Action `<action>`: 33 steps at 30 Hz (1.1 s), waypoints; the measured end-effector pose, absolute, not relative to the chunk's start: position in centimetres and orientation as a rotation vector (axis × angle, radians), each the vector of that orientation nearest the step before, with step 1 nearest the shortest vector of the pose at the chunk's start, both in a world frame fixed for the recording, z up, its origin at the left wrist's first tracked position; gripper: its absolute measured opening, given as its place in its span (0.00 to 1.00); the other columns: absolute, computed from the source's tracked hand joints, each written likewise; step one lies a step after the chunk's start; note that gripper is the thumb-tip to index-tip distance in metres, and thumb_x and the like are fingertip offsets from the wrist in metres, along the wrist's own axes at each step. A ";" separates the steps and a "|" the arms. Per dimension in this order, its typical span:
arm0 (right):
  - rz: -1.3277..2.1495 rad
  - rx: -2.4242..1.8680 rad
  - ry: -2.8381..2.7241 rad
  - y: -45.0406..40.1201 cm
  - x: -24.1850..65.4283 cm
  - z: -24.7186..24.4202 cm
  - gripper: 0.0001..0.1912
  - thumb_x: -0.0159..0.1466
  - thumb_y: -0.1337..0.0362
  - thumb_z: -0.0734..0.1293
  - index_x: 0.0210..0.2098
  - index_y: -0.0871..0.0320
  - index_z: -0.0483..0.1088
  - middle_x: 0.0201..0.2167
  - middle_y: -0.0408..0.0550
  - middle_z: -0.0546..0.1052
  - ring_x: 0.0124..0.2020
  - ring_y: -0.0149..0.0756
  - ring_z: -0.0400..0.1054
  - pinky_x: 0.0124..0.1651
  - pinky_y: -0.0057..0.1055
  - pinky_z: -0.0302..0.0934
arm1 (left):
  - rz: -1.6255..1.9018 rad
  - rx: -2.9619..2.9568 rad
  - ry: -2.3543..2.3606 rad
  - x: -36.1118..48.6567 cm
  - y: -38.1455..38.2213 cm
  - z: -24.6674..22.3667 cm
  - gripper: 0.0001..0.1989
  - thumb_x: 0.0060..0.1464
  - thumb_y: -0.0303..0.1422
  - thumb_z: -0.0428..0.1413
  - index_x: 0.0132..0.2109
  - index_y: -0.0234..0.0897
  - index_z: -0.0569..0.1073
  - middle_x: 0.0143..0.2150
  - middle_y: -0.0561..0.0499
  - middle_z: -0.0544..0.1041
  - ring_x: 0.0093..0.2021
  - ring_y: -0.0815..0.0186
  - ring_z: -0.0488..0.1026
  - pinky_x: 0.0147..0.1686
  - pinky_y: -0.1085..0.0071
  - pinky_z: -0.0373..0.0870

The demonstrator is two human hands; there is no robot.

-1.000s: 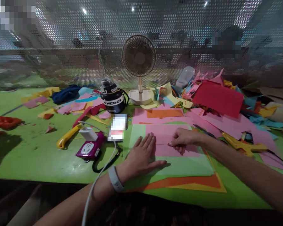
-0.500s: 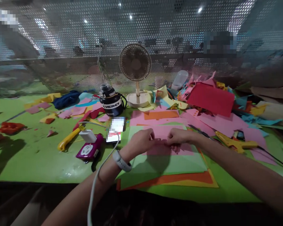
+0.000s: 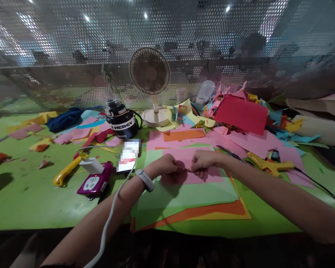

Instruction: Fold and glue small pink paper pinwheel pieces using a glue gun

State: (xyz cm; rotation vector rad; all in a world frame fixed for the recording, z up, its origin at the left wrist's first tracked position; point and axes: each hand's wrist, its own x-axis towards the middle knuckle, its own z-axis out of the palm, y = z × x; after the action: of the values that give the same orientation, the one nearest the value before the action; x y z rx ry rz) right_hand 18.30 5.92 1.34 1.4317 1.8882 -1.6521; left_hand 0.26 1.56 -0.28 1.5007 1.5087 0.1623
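Observation:
My left hand (image 3: 169, 165) is closed in a pinch above a pink sheet of paper (image 3: 181, 152). Close to its right, my right hand (image 3: 203, 162) pinches too, its other fingers curled under. Between the fingertips runs a small thin pinkish strip (image 3: 188, 170), held from both sides; its ends are hidden in the fingers. Beneath the pink sheet lies light green paper (image 3: 190, 195), with orange paper (image 3: 203, 212) and a yellow edge under that. A pale watch is on my left wrist.
Left of my arm are a purple power socket (image 3: 93, 184) with a white plug, a yellow-handled tool (image 3: 68, 171) and a lit phone (image 3: 128, 156). Behind stand a dark bottle (image 3: 121, 121) and a fan (image 3: 150, 70). A yellow glue gun (image 3: 268, 164) and paper scraps (image 3: 240, 113) lie right.
The view has shifted slightly, so the table things appear further left. My hands have drawn a little closer together, and less of the strip shows between them.

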 end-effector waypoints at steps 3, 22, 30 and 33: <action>-1.639 1.435 1.906 6.0 18.2 1.5 0.15 0.55 0.63 0.73 0.18 0.64 0.68 0.10 0.42 0.72 0.13 0.27 0.68 0.20 0.21 0.66 | 0.150 1.433 1.518 0.3 1.5 -0.2 0.20 0.39 0.45 0.66 0.17 0.34 0.71 0.13 0.52 0.70 0.17 0.67 0.68 0.20 0.72 0.62; -1.620 1.450 1.945 6.3 20.2 0.4 0.19 0.51 0.56 0.75 0.18 0.64 0.69 0.13 0.42 0.73 0.13 0.25 0.66 0.18 0.20 0.62 | 0.228 1.239 1.534 -6.3 -1.1 -0.3 0.24 0.33 0.50 0.67 0.13 0.36 0.70 0.13 0.48 0.72 0.15 0.68 0.67 0.18 0.74 0.55; -1.573 1.559 1.955 6.1 23.9 0.7 0.17 0.51 0.57 0.75 0.17 0.63 0.69 0.13 0.43 0.73 0.14 0.25 0.66 0.21 0.22 0.64 | 0.218 1.243 1.548 -7.2 -1.5 -0.6 0.26 0.32 0.56 0.65 0.13 0.36 0.70 0.14 0.48 0.72 0.17 0.66 0.68 0.19 0.72 0.56; -1.538 1.578 1.967 6.0 24.3 0.7 0.16 0.51 0.59 0.75 0.16 0.62 0.69 0.14 0.43 0.74 0.15 0.26 0.67 0.22 0.22 0.63 | 0.216 1.231 1.600 -7.8 -1.9 -0.3 0.26 0.34 0.55 0.64 0.13 0.37 0.69 0.14 0.49 0.71 0.16 0.67 0.66 0.19 0.73 0.55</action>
State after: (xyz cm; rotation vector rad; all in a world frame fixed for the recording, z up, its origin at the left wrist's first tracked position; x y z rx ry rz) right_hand 24.28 6.01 0.73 1.5776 1.9668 -1.5381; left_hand -7.81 -1.87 -0.26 1.2308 1.5998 0.2164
